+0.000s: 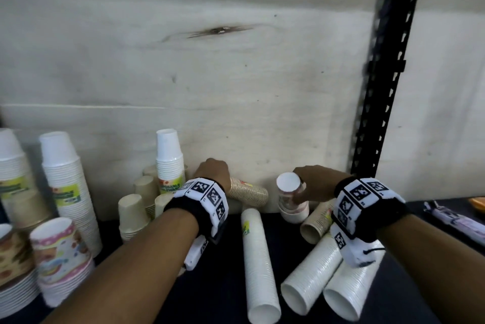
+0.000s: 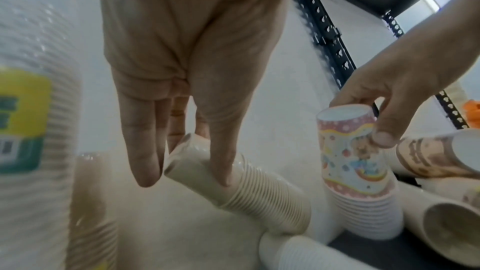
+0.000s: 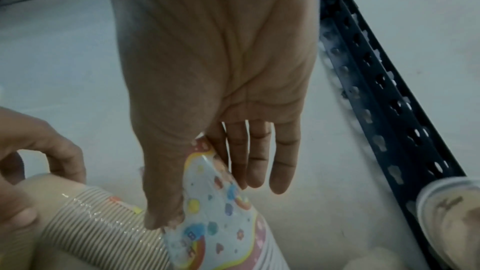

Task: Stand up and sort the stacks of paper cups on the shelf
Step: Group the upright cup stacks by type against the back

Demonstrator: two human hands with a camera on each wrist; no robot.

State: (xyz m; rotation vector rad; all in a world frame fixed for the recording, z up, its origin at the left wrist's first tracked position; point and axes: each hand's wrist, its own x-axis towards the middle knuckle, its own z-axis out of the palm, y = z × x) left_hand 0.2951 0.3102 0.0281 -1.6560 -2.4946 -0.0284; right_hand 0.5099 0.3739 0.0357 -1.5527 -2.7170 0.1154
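Note:
A beige ribbed cup stack (image 1: 249, 192) lies tilted on its side against the back board. My left hand (image 1: 212, 170) grips its narrow end; in the left wrist view the fingers (image 2: 145, 151) and thumb curl round the beige stack (image 2: 259, 198). A wrapped pink cartoon-print cup stack (image 1: 291, 200) stands upside down to the right. My right hand (image 1: 309, 187) pinches its top cup, thumb in front, fingers behind. The right wrist view shows my right hand (image 3: 202, 198) on the printed stack (image 3: 223, 213), with the beige stack (image 3: 103, 227) touching it.
Upright white labelled stacks (image 1: 65, 187) (image 1: 169, 161), small kraft stacks (image 1: 131, 216) and printed stacks (image 1: 60, 258) fill the left. Long white stacks (image 1: 258, 266) (image 1: 312, 276) and a brown-print stack (image 1: 317, 224) lie on the dark shelf. A black slotted post (image 1: 380, 87) stands right.

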